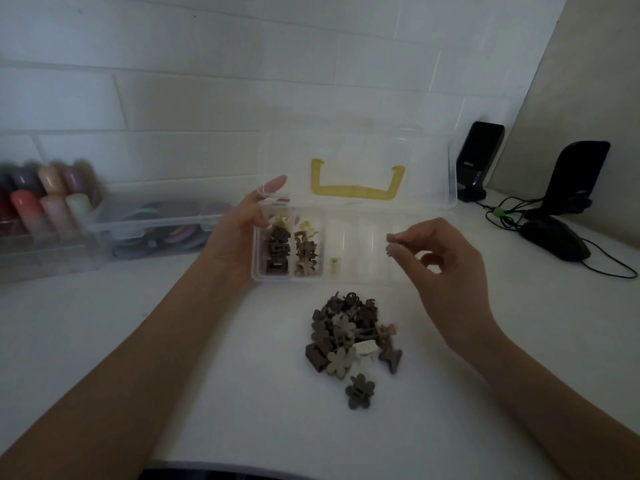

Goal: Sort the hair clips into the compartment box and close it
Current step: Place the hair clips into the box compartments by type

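Note:
A clear compartment box (363, 275) stands open on the white table, its lid (356, 161) with a yellow handle raised behind it. The two leftmost compartments hold brown and cream hair clips (277, 249), and a third holds one small cream clip (334, 265). My left hand (239, 233) grips the box's left end, thumb on the rim. Over the right compartments my right hand (440, 261) pinches a small dark hair clip (393, 239) between thumb and fingertips. A pile of brown, grey and cream clips (349, 337) lies in front of the box.
At the left stand clear storage boxes (156, 226) with coloured items. Two black speakers (479, 157), a black mouse (554, 237) and cables sit at the right. A white brick wall runs behind.

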Demonstrator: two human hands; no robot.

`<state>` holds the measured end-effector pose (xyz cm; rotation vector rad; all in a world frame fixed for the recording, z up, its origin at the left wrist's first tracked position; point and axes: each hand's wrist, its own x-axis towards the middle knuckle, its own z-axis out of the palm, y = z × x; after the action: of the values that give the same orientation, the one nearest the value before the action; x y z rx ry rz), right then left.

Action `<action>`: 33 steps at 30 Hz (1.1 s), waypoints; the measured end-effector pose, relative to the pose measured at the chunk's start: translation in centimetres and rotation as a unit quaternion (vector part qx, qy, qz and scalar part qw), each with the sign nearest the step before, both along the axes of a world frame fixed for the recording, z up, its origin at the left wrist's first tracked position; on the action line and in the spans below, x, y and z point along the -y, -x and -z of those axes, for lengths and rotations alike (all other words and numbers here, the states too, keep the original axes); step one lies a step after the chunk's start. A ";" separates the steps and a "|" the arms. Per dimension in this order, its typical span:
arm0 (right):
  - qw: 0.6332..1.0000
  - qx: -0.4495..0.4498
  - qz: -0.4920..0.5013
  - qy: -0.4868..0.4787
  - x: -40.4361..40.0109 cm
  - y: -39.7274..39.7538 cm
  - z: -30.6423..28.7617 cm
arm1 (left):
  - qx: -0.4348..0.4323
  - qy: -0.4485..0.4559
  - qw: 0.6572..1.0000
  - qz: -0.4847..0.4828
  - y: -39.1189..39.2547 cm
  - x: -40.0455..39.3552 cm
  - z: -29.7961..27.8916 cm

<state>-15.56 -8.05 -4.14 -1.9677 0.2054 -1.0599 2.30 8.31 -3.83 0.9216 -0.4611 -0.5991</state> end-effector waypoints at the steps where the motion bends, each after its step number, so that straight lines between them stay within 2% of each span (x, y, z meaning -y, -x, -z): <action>1: 1.000 -0.003 -0.006 0.016 -0.3 0.0 0.1 | 0.001 -0.003 1.000 0.000 0.0 0.0 0.0; 4: 0.998 -0.009 0.003 0.066 -0.6 -0.1 0.4 | 0.002 -0.008 1.000 0.003 0.2 0.1 -0.1; 8: 0.997 -0.019 0.015 0.074 -0.4 -0.1 0.7 | 0.005 -0.007 1.000 0.015 0.4 0.1 -0.1; 12: 0.981 -0.038 0.048 0.183 -0.4 -0.2 0.8 | 0.005 0.000 1.000 0.024 0.6 0.2 0.0; 15: 0.972 -0.051 0.053 0.224 -0.2 -0.4 1.0 | 0.001 0.001 1.000 0.028 0.7 0.2 -0.1; 20: 0.963 -0.046 0.014 0.263 -0.3 0.0 0.5 | -0.002 0.005 1.000 0.022 0.7 0.4 -0.2; 24: 0.921 -0.139 -0.084 0.355 -0.8 0.2 0.1 | -0.014 0.001 1.000 0.025 0.8 0.3 -0.3; 27: 0.868 -0.183 -0.060 0.459 -0.7 0.2 0.4 | -0.025 0.006 0.999 0.027 0.7 0.4 -0.3; 33: 0.850 -0.250 -0.029 0.462 -0.9 0.4 0.1 | -0.030 0.006 0.999 0.035 0.6 0.6 -0.2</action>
<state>-15.91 -7.16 -4.23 -3.0904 -0.1278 -0.5971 1.68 7.74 -3.66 0.8770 -0.4432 -0.6847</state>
